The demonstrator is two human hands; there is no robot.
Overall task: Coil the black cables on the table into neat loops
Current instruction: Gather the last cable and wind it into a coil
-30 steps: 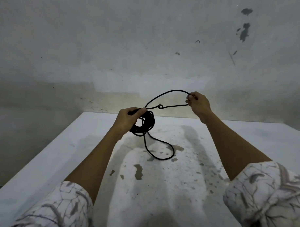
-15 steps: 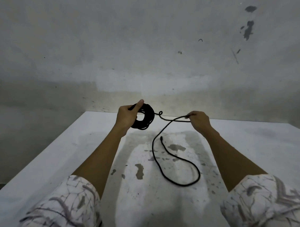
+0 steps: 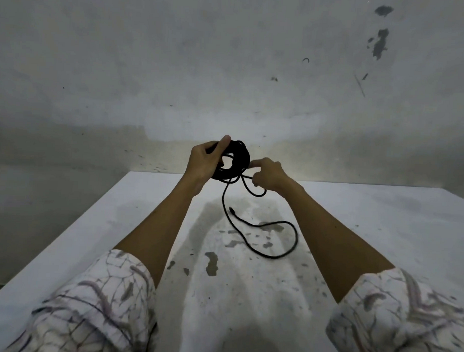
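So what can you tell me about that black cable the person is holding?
The black cable is thin, round and looks rubbery. Most of it is wound into a small thick ring held up above the white table. The left hand grips the ring's left side, thumb on top. The right hand pinches a strand beside the ring. The loose tail hangs down, curves in a wide loop on the table and ends in a small plug.
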